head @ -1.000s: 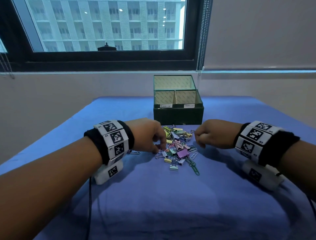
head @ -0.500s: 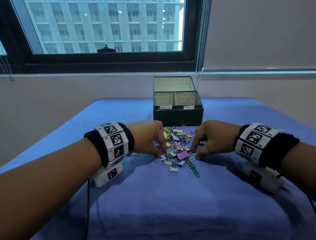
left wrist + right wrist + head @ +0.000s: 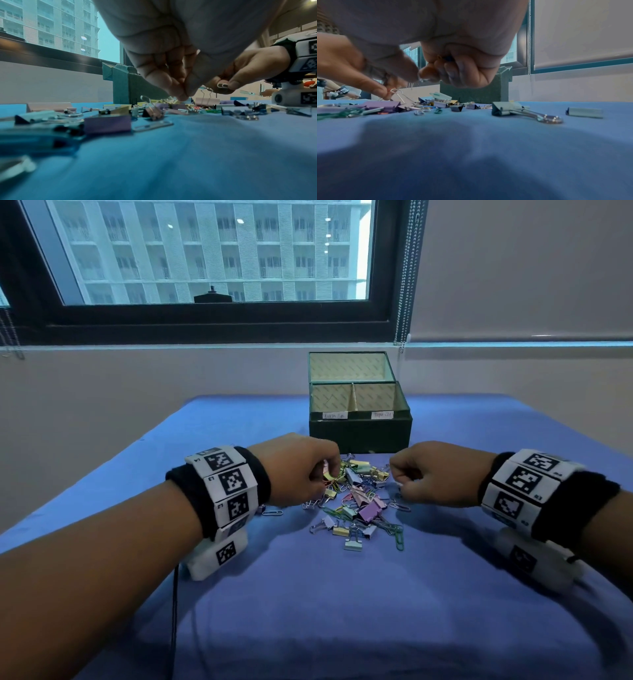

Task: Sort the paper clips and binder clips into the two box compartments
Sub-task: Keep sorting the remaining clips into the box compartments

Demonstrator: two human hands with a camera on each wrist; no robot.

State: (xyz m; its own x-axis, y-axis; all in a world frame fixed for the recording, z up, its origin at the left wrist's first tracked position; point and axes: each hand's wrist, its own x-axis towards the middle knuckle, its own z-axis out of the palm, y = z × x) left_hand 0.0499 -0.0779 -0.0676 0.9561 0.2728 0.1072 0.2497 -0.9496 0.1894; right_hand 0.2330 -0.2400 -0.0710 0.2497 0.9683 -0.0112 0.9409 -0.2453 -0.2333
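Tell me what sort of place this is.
Probably an office or lab room upstairs: a blue-covered table stands below a window facing a multi-storey building, with a roller blind beside it.

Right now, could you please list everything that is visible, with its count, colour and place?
Dark green box with two labelled compartments: one, lid open, far end of table; no clips visible inside.
Mixed pile of pastel binder clips and wire paper clips: many, uncountable; between the hands, before the box.
Green paper clip: one, pile's near right edge.
Blue cloth-covered table: one, under everything.
Black-framed window: one, behind.
Marker wristbands: two, black and white, one per wrist.
Left hand: fingers curled, pinching a clip's wire handle.
Right hand: curled, small clips inside.
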